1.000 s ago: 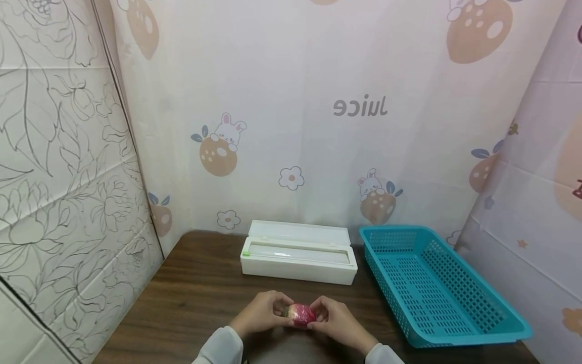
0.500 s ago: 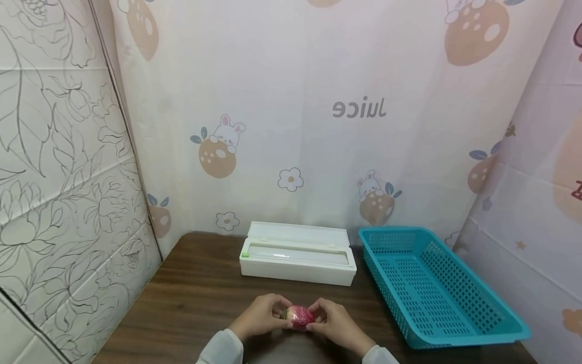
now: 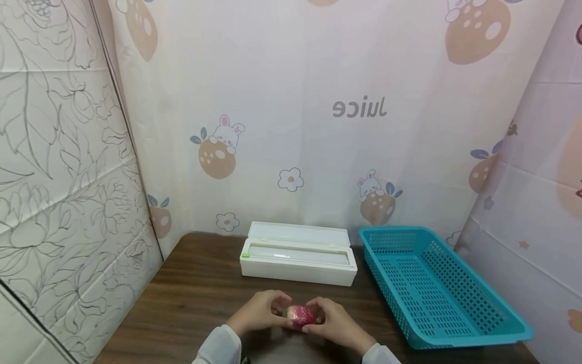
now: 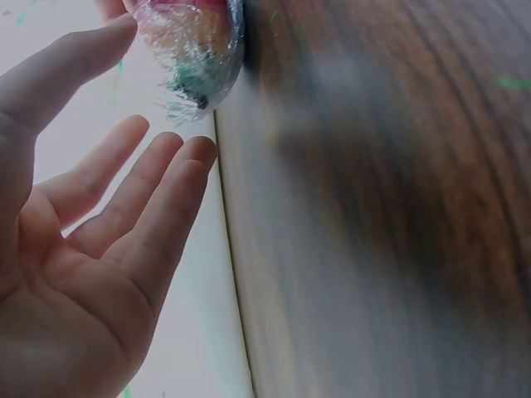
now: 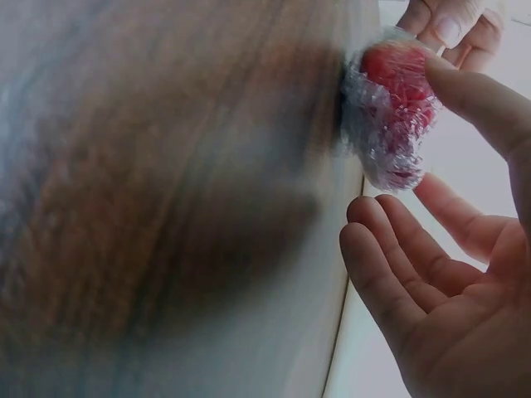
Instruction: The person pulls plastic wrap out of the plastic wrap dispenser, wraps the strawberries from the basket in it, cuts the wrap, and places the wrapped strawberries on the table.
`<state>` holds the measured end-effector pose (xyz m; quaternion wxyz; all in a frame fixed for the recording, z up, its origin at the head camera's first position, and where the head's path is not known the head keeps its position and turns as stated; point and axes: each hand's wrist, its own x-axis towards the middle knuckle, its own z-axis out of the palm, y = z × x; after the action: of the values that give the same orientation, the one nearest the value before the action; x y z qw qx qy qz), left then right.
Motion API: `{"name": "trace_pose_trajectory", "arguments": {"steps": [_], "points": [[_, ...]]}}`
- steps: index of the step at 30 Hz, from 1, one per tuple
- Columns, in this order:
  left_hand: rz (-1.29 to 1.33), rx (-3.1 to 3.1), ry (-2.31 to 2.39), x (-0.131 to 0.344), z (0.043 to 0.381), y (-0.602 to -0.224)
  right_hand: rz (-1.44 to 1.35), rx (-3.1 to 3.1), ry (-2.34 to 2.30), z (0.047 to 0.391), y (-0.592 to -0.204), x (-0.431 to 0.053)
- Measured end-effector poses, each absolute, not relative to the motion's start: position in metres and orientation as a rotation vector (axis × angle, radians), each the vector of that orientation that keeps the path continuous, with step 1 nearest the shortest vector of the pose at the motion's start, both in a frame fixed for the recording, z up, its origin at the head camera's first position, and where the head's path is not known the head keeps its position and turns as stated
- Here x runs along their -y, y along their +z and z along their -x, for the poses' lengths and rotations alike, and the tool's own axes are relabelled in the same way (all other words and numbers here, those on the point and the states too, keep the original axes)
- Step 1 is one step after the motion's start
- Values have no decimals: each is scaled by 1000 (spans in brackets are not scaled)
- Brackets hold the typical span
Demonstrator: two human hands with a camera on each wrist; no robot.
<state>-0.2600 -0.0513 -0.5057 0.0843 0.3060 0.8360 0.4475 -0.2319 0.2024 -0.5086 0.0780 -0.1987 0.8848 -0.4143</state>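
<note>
A red fruit with a pale yellow end (image 3: 300, 315), wrapped in crinkled clear plastic film, sits low over the wooden table between both hands. Its exact kind is unclear. In the left wrist view, the thumb of my left hand (image 3: 261, 314) lies against the wrapped fruit (image 4: 195, 50); the other fingers are loosely extended just short of its greenish end. From the other side my right hand (image 3: 335, 322) frames it, thumb on the film, as the right wrist view shows. There, the remaining fingers reach loosely towards the red end of the fruit (image 5: 398, 99).
Behind the hands stands a long white film dispenser box (image 3: 297, 271), its lid raised. A turquoise perforated basket (image 3: 400, 298) is at the right of the dark wooden table (image 3: 182, 298). Patterned cloth hangs at the back and sides.
The fruit stays nearly in place between the hands. My right thumb has shifted slightly left along it, and the left hand has moved only a little.
</note>
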Motion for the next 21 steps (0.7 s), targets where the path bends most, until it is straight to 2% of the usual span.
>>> {"name": "trace_pose_trajectory", "arguments": {"steps": [14,21], "points": [[-990,-2611,1307,65,261,-495,584,-2766,-1206,229,-497,-208],[-938,-3095,900,74,263,-494,409,-3066,-1031,229,-495,-211]]}}
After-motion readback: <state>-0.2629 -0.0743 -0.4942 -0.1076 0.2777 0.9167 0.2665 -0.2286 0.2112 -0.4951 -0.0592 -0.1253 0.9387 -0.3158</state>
